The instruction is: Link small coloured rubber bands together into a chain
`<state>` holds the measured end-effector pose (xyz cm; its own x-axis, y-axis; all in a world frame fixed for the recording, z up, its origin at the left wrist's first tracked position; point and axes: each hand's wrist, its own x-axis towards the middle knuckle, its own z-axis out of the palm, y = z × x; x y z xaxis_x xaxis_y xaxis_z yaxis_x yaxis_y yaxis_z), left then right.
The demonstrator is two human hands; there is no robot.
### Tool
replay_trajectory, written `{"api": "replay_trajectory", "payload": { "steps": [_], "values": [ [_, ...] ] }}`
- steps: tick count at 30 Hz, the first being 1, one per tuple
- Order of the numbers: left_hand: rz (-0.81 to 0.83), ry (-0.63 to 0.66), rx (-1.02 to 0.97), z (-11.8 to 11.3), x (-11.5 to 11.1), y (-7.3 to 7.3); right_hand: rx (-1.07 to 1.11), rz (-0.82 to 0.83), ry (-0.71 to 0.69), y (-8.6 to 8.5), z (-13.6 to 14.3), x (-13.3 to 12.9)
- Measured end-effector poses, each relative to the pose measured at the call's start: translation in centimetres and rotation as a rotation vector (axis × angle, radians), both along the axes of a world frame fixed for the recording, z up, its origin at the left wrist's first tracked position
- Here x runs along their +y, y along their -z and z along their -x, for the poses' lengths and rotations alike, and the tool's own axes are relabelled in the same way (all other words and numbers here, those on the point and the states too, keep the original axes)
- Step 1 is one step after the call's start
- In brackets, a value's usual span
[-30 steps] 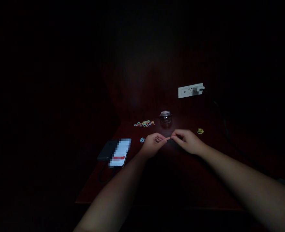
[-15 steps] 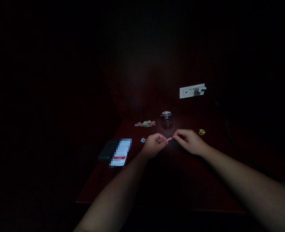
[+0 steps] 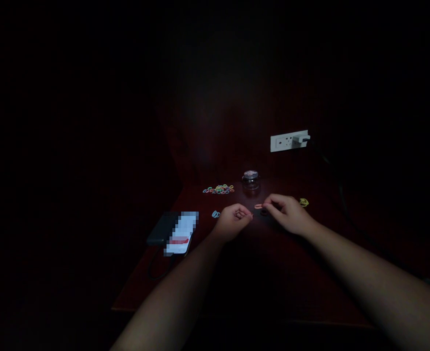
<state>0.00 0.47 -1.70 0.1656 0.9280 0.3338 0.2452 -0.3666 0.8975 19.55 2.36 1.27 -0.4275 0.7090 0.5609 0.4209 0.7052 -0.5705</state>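
My right hand [image 3: 288, 212] pinches a small pink-orange hair tie [image 3: 258, 206] between thumb and forefinger, just above the dark table. The loop hangs out to the left of the fingertips, with its shadow below. To its left, my left hand [image 3: 233, 222] is closed with thumb and fingertips together; whether something tiny is in them is too dim to tell. Light blue hair ties [image 3: 215, 214] lie just left of my left hand. Yellow hair ties [image 3: 304, 202] sit beyond my right wrist. A mixed-colour heap of hair ties [image 3: 220, 189] is spread farther back.
A clear lidded jar [image 3: 251, 181] stands at the back of the table [image 3: 236, 287]. On the left lie a lit phone [image 3: 181, 234] and a dark box-like device [image 3: 159, 230] with a cable. A wall socket [image 3: 288, 141] holds a plug, its cord running down the right.
My hands have drawn slightly apart. The hair tie that was stretched between both hands is now slack and held by the right one only.
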Motion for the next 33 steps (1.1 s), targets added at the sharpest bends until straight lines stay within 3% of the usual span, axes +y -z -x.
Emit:
{"api": "replay_trajectory", "payload": {
  "steps": [19,33],
  "values": [
    [-0.022,0.044,-0.059,-0.46,-0.15,-0.12,-0.099,0.093,-0.082,0.45,-0.01,-0.10],
    [0.006,0.050,-0.008,-0.64,-0.19,-0.28,-0.145,0.232,-0.226,0.80,0.14,-0.20]
  ]
}}
